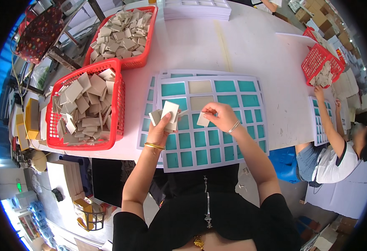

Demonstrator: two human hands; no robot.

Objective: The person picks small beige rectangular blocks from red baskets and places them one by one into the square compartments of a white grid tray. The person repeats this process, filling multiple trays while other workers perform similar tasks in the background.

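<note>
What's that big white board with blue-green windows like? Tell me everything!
The board is white and flat, like stiff card, with rows of rectangular windows. Most are teal; two near its far edge are beige. It lies on similar boards on the table. The left hand and right hand partly hide it; I can't tell if they touch it.

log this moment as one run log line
left hand: holds several pale tiles | right hand: pinches single tile over teal-celled grid board | nearer left red basket: heaped tiles

A blue plastic stool (283, 165) near a co-worker (337, 164), brown cardboard boxes (316, 13) upper right, dotted dark-red fabric (41, 34) upper left.
</note>
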